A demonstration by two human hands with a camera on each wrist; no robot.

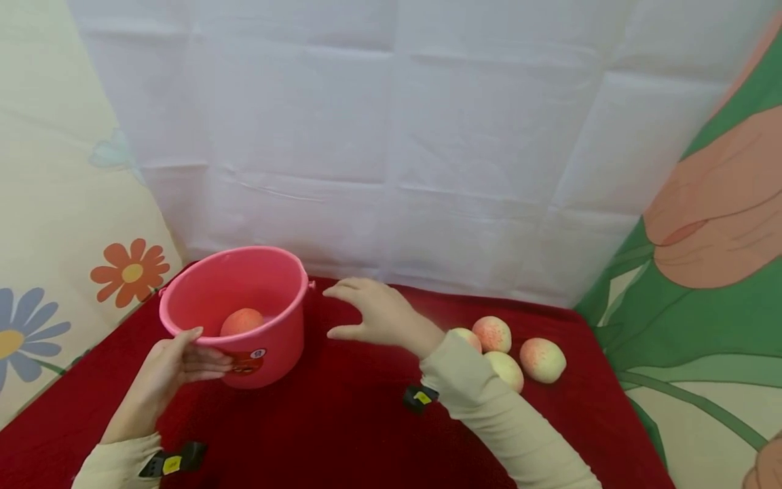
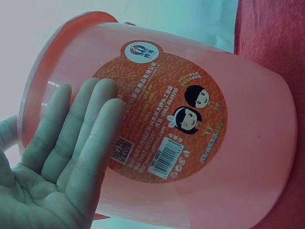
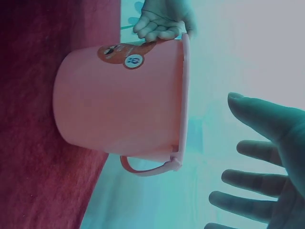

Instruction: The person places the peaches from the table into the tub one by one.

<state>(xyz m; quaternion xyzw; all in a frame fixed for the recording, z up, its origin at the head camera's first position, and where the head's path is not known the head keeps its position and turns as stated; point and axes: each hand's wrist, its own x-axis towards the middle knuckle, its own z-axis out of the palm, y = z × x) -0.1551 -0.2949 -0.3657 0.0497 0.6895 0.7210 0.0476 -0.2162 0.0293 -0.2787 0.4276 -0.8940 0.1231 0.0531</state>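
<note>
A pink bucket (image 1: 292, 339) with an orange sticker (image 2: 167, 119) stands upright on the left. My left hand (image 1: 177, 363) holds its near rim, thumb over the edge and fingers along the outside wall. Inside the bucket lies a reddish peach (image 1: 242, 321); the wall hides its lower part. Just right of the bucket, apart from it, my right hand (image 1: 380, 314) hovers with fingers spread and nothing held. In the right wrist view the fingers of the right hand (image 3: 271, 157) are extended beside the bucket's opening.
Several peaches (image 1: 543, 360) lie on the red cloth (image 1: 342, 428) at the right, some partly behind the right forearm. The bucket's handle (image 3: 145, 171) hangs on its far side. A white sheet (image 1: 391, 136) backs the table, with flower-patterned cloth (image 1: 715, 333) at the sides.
</note>
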